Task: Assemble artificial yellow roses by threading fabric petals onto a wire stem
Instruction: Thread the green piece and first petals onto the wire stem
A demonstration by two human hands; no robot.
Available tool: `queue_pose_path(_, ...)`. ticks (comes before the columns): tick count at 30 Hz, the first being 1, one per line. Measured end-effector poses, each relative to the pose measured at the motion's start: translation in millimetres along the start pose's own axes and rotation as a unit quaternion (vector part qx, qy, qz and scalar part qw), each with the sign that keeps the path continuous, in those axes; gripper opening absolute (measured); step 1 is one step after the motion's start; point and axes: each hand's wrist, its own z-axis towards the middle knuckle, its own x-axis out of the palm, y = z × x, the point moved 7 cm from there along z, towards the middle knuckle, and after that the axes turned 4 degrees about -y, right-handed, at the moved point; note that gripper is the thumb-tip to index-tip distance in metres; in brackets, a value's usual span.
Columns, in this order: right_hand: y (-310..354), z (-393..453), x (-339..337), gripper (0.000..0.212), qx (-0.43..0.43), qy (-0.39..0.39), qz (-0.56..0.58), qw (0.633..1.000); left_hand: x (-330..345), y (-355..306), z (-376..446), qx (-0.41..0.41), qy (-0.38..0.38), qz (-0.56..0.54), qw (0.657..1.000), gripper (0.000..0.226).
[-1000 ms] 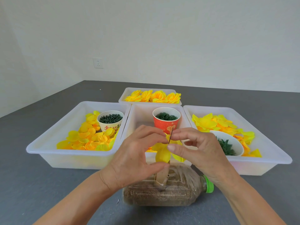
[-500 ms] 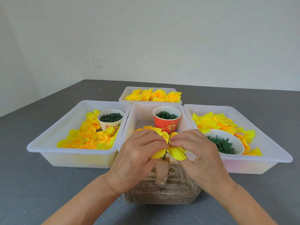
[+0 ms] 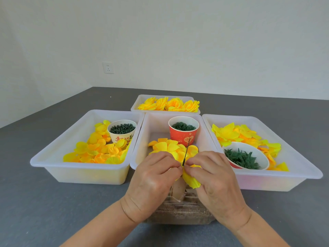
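Matt grey table [image 3: 44,202] carried smooth, translucent white plastic trays [image 3: 85,172] of crinkled yellow fabric petals [image 3: 99,152]; a red paper cup [image 3: 183,138] held glossy dark green plastic rings [image 3: 183,126], near a thin dark wire [image 3: 186,153].

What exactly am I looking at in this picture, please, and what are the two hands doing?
There is no machine here: a person wears a camera on the head, looking forward and down. The left hand and right hand pinch a yellow petal around a thin dark wire that stands upright over a bottle lying on the grey table. Behind are white trays: the left tray and right tray hold loose petals and a cup or bowl of green parts, the middle tray holds petals and a red cup, and the far tray holds finished roses.
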Motion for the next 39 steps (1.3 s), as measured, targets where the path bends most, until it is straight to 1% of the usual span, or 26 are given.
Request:
queue_pose_path(1,-1,1,1,0.007,0.009,0.015,0.016,1.000,0,1,0,-0.001,0.008,-0.002,1.000,0.021)
queue_pose_path(3,-7,3,2,0.015,0.060,0.056,0.087,0.993,-1,3,2,-0.010,0.036,-0.029,0.999,0.007)
queue_pose_path(5,-16,2,2,0.026,0.136,0.098,0.193,0.967,-4,8,3,-0.045,0.061,-0.071,0.995,0.009)
queue_pose_path(6,-21,1,2,0.030,0.183,0.111,0.254,0.943,-7,10,3,-0.064,0.069,-0.093,0.991,0.015)
queue_pose_path(7,-27,0,3,0.029,0.235,0.111,0.317,0.912,-9,12,3,-0.085,0.075,-0.119,0.986,0.021)
queue_pose_path(8,-33,-2,4,0.024,0.283,0.099,0.369,0.880,-10,15,3,-0.114,0.074,-0.147,0.980,0.024)
queue_pose_path(9,-38,-2,7,0.015,0.320,0.077,0.394,0.858,-12,19,3,-0.149,0.063,-0.171,0.972,0.026)
queue_pose_path(10,-42,-2,10,0.006,0.346,0.056,0.394,0.850,-13,24,3,-0.187,0.040,-0.183,0.964,0.025)
queue_pose_path(11,-42,-2,14,0.002,0.368,0.046,0.389,0.843,-13,30,4,-0.224,0.014,-0.181,0.958,0.023)
queue_pose_path(13,-39,-2,24,0.013,0.400,0.044,0.393,0.827,-9,37,4,-0.277,-0.014,-0.175,0.945,0.015)
queue_pose_path(15,-34,-3,30,0.020,0.408,0.054,0.403,0.818,-1,40,5,-0.308,-0.005,-0.195,0.931,0.008)
queue_pose_path(16,-33,-4,32,0.020,0.410,0.061,0.403,0.816,2,41,4,-0.318,0.005,-0.211,0.924,0.005)
queue_pose_path(19,-36,-6,37,0.011,0.424,0.088,0.398,0.809,12,43,-1,-0.354,0.030,-0.258,0.899,0.009)
queue_pose_path(21,-38,-6,38,0.010,0.434,0.099,0.397,0.803,15,44,-2,-0.379,0.031,-0.291,0.878,0.005)
queue_pose_path(23,-40,-5,38,0.013,0.436,0.107,0.389,0.805,16,44,-2,-0.390,0.030,-0.312,0.866,0.013)
queue_pose_path(25,-42,-5,37,0.014,0.438,0.115,0.397,0.798,17,43,-1,-0.390,0.034,-0.323,0.862,0.013)
queue_pose_path(28,-42,-7,38,0.015,0.452,0.130,0.429,0.771,18,43,-1,-0.395,0.034,-0.324,0.859,0.014)
queue_pose_path(30,-41,-9,37,0.017,0.467,0.129,0.431,0.761,19,43,-2,-0.403,0.027,-0.322,0.856,0.017)
queue_pose_path(33,-42,-13,37,0.021,0.480,0.126,0.394,0.774,21,44,-3,-0.407,0.014,-0.318,0.856,0.017)
queue_pose_path(35,-44,-14,37,0.028,0.485,0.130,0.364,0.784,23,44,-2,-0.407,0.012,-0.317,0.856,0.011)
queue_pose_path(37,-48,-13,36,0.034,0.478,0.157,0.340,0.795,26,44,-2,-0.403,0.024,-0.306,0.862,0.007)
queue_pose_path(39,-51,-9,34,0.040,0.457,0.205,0.355,0.790,29,44,-1,-0.395,0.047,-0.294,0.869,0.010)
